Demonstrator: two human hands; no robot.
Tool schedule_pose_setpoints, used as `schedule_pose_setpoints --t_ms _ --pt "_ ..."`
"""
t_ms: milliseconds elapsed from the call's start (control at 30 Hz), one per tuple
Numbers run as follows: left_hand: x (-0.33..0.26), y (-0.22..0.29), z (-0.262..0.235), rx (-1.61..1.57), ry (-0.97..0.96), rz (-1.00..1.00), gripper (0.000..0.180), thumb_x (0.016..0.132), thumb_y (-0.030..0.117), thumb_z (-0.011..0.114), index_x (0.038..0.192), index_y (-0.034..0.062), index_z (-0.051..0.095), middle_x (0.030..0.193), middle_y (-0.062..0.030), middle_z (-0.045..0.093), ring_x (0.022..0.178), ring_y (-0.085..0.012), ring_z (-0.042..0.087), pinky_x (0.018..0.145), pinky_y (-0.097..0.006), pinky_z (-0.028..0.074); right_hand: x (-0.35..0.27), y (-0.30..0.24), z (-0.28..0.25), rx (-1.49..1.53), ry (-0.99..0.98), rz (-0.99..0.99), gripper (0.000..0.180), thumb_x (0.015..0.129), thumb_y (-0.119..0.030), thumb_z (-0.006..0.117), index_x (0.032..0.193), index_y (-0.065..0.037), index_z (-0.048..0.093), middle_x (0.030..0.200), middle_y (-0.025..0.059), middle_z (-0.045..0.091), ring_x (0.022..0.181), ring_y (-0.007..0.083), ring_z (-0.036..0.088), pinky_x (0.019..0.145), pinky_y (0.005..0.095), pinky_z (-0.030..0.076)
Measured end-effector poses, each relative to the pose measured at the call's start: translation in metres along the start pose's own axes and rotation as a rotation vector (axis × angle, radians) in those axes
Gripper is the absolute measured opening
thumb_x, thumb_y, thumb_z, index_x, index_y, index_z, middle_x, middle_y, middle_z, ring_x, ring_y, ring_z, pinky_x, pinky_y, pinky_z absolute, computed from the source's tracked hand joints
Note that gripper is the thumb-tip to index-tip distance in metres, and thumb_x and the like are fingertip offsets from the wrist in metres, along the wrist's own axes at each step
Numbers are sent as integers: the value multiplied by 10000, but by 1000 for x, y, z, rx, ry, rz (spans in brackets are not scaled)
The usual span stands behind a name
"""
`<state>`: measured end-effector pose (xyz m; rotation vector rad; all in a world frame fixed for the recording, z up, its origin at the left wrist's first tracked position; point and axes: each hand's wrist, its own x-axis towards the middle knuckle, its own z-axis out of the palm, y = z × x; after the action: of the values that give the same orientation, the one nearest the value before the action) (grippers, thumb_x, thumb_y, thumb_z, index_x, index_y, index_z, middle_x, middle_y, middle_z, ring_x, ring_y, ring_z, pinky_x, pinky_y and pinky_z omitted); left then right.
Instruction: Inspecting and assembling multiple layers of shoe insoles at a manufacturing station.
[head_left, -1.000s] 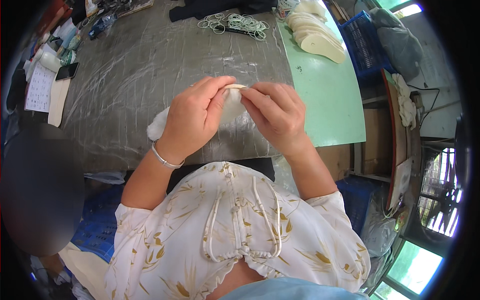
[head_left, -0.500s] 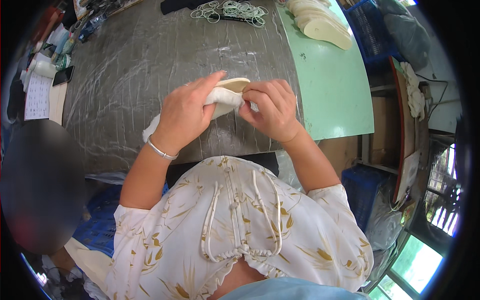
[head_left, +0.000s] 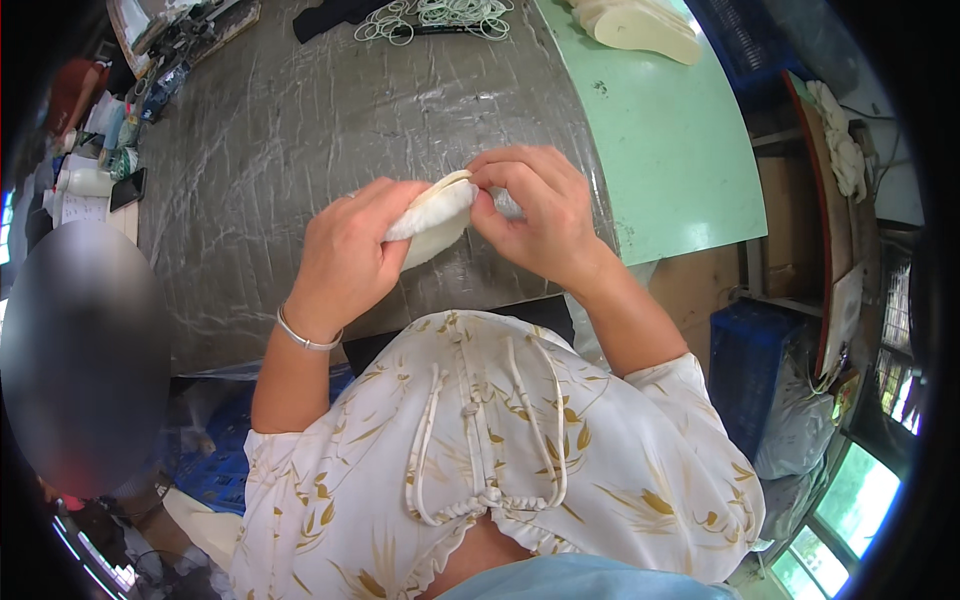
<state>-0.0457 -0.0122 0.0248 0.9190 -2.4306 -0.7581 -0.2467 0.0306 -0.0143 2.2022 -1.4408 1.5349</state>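
A fleece-covered insole (head_left: 430,215) is held up over the near side of the table, white and fluffy with a cream layer along its upper edge. My left hand (head_left: 347,245) wraps round its left end, fingers behind and thumb in front; a bangle circles that wrist. At its right end, my right hand (head_left: 545,205) pinches the rim between thumb and fingers. Much of the insole's left part is covered by my left hand. Whether the cream layer is joined to the fleece cannot be told.
A dark, plastic-covered table (head_left: 270,130) lies before me, with a green board (head_left: 690,160) on its right bearing a stack of cream insole shapes (head_left: 640,30). Pale elastic loops (head_left: 435,20) lie at the back. A phone (head_left: 128,188) rests at far left; a blue crate (head_left: 750,370) stands right.
The insole has tipped so its cream face shows less and the fleecy edge more. Both hands keep hold, my left slightly lower and further left. The whole view has shifted a little.
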Motion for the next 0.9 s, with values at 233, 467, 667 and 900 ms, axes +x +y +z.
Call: schedule_pose_setpoints --t_ms 233,467,667,900 --pt "-5 -3 4 7 47 33 302 701 30 617 998 70 654 846 -80 639 739 -276 612 647 -349 474 5 -6 -16 190 -168 170 196 692 50 666 859 -34 608 868 73 668 744 204 632 653 283 504" --pt "-10 2 9 -276 48 -34 229 749 6 638 978 -7 656 850 -109 650 727 -200 622 656 -272 476 7 -5 -29 526 -336 383 394 769 27 603 1163 3 597 886 71 631 822 139 596 765 272 480" --pt "-14 0 21 -130 101 -31 240 730 71 681 969 52 673 842 -88 658 711 -235 626 645 -312 480 15 -7 -29 538 -483 350 298 792 -36 647 1087 6 639 886 97 636 810 192 599 751 293 470" --pt "-43 -33 4 -526 95 -226 545 758 315 757 1188 26 590 969 -130 670 824 -233 655 748 -309 502 7 -2 -25 377 -401 290 128 774 6 656 901 -8 665 871 111 651 794 253 623 719 321 492"
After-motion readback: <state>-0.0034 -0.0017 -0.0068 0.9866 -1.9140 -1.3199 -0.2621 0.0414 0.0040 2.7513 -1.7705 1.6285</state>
